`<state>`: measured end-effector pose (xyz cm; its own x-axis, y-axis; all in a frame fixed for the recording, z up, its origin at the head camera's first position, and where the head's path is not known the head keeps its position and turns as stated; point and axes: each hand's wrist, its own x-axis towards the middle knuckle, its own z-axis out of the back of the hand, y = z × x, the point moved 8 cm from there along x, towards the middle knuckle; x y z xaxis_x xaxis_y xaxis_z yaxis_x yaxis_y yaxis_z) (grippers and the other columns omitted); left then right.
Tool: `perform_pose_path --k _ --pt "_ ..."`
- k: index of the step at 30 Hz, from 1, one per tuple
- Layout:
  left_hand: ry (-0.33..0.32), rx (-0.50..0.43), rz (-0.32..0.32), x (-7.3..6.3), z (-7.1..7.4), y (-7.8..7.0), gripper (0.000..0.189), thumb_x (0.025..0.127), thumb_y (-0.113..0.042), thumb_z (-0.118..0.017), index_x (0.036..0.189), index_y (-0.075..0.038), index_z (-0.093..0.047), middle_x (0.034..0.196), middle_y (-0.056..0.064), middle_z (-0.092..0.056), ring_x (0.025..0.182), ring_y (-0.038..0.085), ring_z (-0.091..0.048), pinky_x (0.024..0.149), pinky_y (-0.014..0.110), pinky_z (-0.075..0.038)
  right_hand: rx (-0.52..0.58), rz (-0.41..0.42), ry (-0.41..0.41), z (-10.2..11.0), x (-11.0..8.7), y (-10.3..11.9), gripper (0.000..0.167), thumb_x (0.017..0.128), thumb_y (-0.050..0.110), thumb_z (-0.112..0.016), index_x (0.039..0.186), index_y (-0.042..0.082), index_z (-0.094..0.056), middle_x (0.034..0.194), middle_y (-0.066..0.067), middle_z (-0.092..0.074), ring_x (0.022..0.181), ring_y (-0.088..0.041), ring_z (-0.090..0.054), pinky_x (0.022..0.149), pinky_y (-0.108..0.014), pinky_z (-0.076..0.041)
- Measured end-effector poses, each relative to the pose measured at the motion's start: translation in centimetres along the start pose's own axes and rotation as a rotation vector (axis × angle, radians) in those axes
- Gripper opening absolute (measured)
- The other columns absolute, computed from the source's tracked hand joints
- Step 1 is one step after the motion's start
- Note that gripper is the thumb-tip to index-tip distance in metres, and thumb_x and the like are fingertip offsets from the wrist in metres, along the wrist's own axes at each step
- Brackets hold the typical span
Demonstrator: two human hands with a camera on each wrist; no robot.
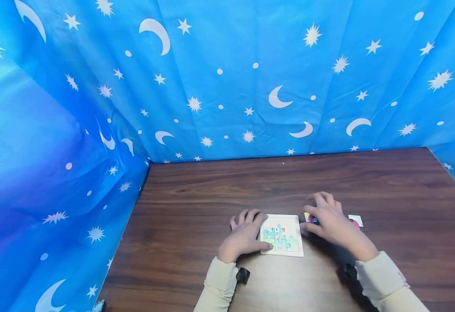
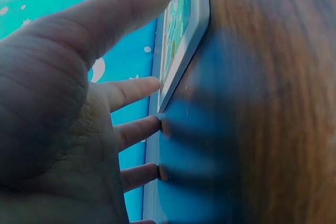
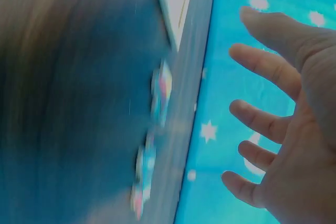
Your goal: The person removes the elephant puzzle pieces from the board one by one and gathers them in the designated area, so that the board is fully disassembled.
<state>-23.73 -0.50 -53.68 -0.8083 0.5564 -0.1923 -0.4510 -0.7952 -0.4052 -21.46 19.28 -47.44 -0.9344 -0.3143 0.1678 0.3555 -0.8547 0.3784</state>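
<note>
A small jigsaw tray (image 1: 299, 239) with a pale rim lies on the table, and several joined green and teal pieces (image 1: 283, 243) sit inside it. My left hand (image 1: 243, 238) rests at the tray's left side with fingers spread, the thumb on its near-left part. Over loose jigsaw pieces (image 3: 163, 92) to the right of the tray hovers my right hand (image 1: 334, 223), its fingers apart and holding nothing. It partly hides the pieces in the head view, where a yellow and dark piece (image 1: 307, 216) and a white and pink one (image 1: 355, 219) show beside it.
The dark wood-grain table (image 1: 211, 186) meets a blue curtain (image 1: 227, 86) with white moons and stars at the back and sides. A black strap device (image 1: 243, 275) sits at my left wrist, another (image 1: 348, 273) at the right.
</note>
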Motion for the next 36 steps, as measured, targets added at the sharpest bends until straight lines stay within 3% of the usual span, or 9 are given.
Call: perform_pose_path --k 6,10,14,23,31,36 --pt "0.005 0.004 0.006 -0.1 0.1 -0.3 0.076 0.086 -0.046 -0.078 0.150 -0.021 -0.048 0.156 0.009 -0.035 0.144 0.039 -0.026 0.106 0.073 -0.022 0.009 -0.006 0.064 -2.4 1.1 2.6 0.017 0.083 0.021 -0.084 0.098 0.018 -0.076 0.122 -0.020 -0.056 0.124 -0.053 -0.039 0.088 -0.069 -0.035" --pt "0.029 -0.022 -0.006 -0.2 0.2 -0.6 0.079 0.086 -0.045 -0.077 0.154 -0.019 -0.044 0.161 0.010 -0.031 0.148 0.041 -0.021 0.108 0.073 -0.019 0.006 -0.032 0.055 -2.8 1.5 3.1 0.011 0.083 0.016 -0.084 0.091 0.019 -0.077 0.121 -0.019 -0.058 0.124 -0.052 -0.040 0.089 -0.070 -0.034" --pt "0.084 -0.054 -0.033 -0.6 0.5 -0.9 0.083 0.086 -0.042 -0.079 0.156 -0.018 -0.042 0.167 0.005 -0.022 0.152 0.039 -0.014 0.113 0.070 -0.015 -0.011 -0.041 0.059 -3.1 1.8 3.3 0.009 0.082 0.016 -0.085 0.088 0.018 -0.078 0.119 -0.018 -0.061 0.124 -0.052 -0.041 0.090 -0.071 -0.034" --pt "0.219 -0.017 -0.044 -1.3 0.5 -1.3 0.066 0.088 -0.043 -0.077 0.148 -0.027 -0.055 0.164 -0.002 -0.030 0.151 0.030 -0.021 0.114 0.066 -0.018 -0.018 -0.015 0.096 -4.3 2.0 3.6 0.013 0.081 0.014 -0.085 0.079 0.024 -0.076 0.119 -0.017 -0.061 0.122 -0.050 -0.042 0.089 -0.071 -0.034" --pt "0.191 0.018 -0.063 -1.1 0.2 -1.3 0.056 0.090 -0.044 -0.073 0.142 -0.029 -0.061 0.162 -0.002 -0.033 0.149 0.028 -0.026 0.111 0.067 -0.022 -0.008 -0.005 0.042 -4.9 1.9 3.7 0.017 0.079 0.009 -0.085 0.076 0.021 -0.074 0.116 -0.015 -0.062 0.116 -0.046 -0.046 0.085 -0.067 -0.037" --pt "0.167 0.011 -0.063 -1.1 0.5 -1.1 0.050 0.091 -0.043 -0.073 0.138 -0.029 -0.065 0.163 0.000 -0.031 0.148 0.028 -0.027 0.111 0.066 -0.024 -0.028 0.058 0.048 -5.0 2.2 4.1 0.019 0.080 0.009 -0.085 0.075 0.020 -0.071 0.110 -0.010 -0.062 0.111 -0.041 -0.049 0.081 -0.062 -0.040"
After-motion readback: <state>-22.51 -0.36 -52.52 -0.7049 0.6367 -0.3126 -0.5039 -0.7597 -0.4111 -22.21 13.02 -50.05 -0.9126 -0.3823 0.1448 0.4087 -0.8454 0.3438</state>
